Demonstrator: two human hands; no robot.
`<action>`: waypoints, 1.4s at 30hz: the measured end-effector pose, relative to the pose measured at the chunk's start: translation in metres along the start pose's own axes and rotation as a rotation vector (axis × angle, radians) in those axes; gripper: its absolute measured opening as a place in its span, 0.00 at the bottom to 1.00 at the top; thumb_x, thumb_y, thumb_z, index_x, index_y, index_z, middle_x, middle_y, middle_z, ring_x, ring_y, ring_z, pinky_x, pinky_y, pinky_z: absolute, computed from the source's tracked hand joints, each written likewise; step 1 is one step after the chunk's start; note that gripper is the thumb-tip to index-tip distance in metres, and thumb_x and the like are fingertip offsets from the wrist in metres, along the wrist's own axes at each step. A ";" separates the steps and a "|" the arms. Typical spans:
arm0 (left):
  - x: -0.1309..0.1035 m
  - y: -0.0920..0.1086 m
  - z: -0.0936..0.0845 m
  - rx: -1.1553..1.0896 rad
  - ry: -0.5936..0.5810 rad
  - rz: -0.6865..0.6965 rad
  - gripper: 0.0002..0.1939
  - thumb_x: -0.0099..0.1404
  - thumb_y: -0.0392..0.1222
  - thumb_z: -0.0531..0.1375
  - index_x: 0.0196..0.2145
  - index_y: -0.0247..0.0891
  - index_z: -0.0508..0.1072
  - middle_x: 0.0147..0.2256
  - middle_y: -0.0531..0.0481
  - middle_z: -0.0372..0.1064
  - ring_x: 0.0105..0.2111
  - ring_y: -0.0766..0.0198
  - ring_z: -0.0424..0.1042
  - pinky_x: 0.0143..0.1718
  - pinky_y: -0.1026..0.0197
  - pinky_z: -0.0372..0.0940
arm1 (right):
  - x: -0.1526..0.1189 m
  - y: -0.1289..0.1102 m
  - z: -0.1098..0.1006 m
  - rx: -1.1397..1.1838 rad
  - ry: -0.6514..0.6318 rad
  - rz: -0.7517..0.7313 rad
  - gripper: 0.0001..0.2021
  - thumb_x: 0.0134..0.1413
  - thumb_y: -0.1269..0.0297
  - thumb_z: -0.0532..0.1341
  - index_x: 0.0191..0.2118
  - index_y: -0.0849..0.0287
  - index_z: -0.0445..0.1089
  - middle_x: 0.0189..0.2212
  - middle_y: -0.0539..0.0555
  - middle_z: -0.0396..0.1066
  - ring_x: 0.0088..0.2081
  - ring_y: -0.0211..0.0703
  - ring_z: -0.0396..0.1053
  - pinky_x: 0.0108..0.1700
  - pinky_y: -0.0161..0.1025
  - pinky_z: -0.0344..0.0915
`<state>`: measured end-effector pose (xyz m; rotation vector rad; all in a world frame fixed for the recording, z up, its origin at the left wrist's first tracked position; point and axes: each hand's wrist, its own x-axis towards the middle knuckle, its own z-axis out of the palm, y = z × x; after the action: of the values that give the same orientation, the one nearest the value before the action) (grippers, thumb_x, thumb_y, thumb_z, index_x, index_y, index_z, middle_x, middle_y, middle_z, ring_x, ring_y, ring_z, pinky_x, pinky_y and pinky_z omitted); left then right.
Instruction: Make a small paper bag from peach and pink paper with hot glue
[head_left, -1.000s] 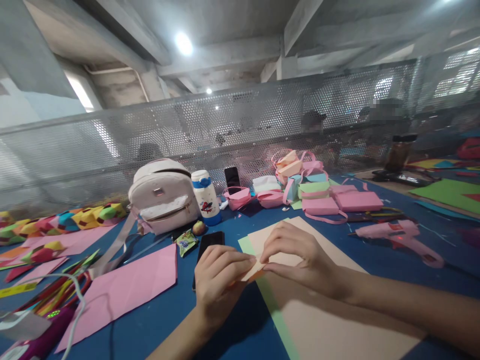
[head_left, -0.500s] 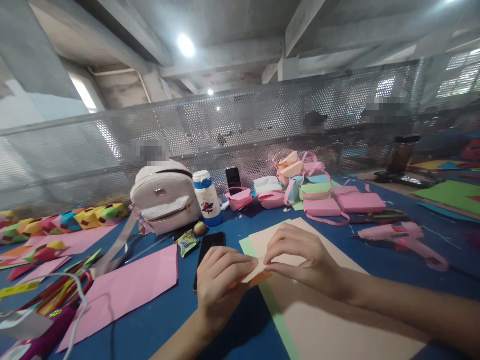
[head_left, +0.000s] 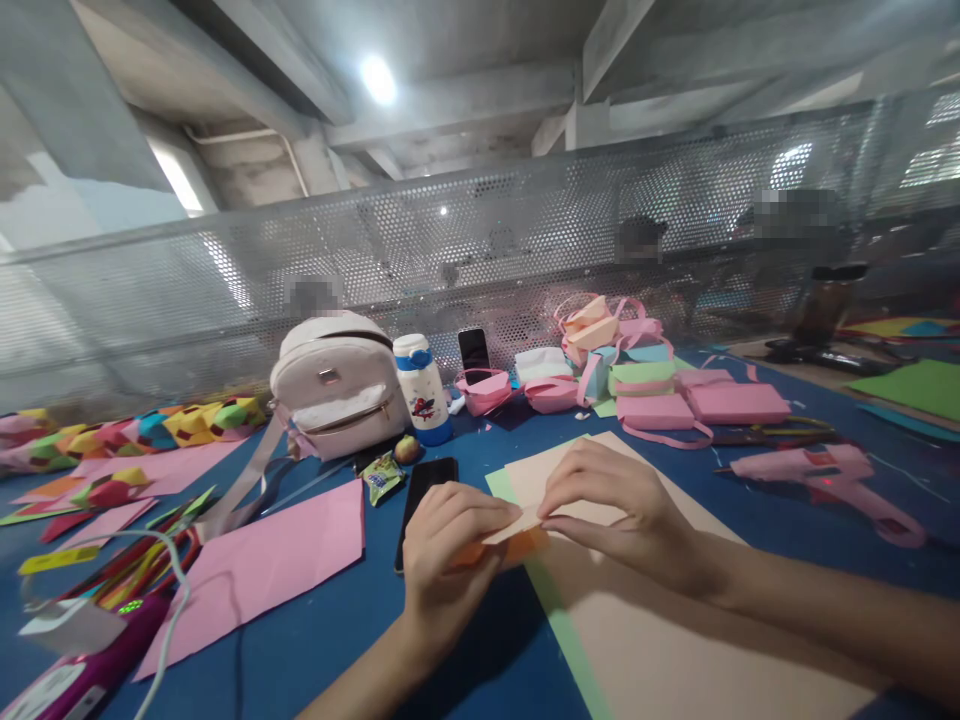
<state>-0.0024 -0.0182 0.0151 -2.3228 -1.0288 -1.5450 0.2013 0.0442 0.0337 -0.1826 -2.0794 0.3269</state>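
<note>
Paper (head_left: 527,546) (orange, apparently folded) sits between the hands, over the blue table (head_left: 300,620). Right hand (head_left: 649,510) pinches its right end between closed fingertips; left hand (head_left: 452,530) holds the other under curled fingers. It should be light, crease-prone; grip edges gently.

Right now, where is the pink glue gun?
The pink glue gun lies on the blue table at the head view's right, beyond the right forearm, near a pink paper box.
</note>
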 end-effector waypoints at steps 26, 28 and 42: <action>-0.007 0.010 0.009 -0.297 0.014 -0.519 0.10 0.60 0.30 0.60 0.31 0.39 0.81 0.29 0.52 0.79 0.30 0.66 0.77 0.33 0.71 0.68 | -0.002 0.001 0.001 0.118 0.018 0.187 0.03 0.59 0.71 0.64 0.35 0.57 0.75 0.32 0.51 0.74 0.35 0.40 0.68 0.38 0.38 0.64; -0.007 0.009 0.010 -0.273 0.010 -0.542 0.11 0.60 0.30 0.60 0.32 0.40 0.82 0.29 0.53 0.80 0.29 0.66 0.77 0.32 0.72 0.67 | -0.002 0.002 0.002 0.124 0.020 0.191 0.03 0.58 0.72 0.64 0.35 0.57 0.75 0.32 0.50 0.74 0.35 0.40 0.68 0.37 0.38 0.64; -0.005 0.015 0.010 -0.235 0.011 -0.550 0.15 0.57 0.28 0.58 0.32 0.40 0.84 0.25 0.53 0.80 0.25 0.68 0.77 0.27 0.75 0.66 | -0.004 0.002 0.004 0.161 0.015 0.210 0.02 0.58 0.70 0.65 0.35 0.57 0.75 0.31 0.50 0.74 0.35 0.39 0.67 0.36 0.36 0.63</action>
<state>0.0128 -0.0268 0.0099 -2.2853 -1.6698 -1.9534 0.2003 0.0443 0.0277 -0.3066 -2.0117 0.6163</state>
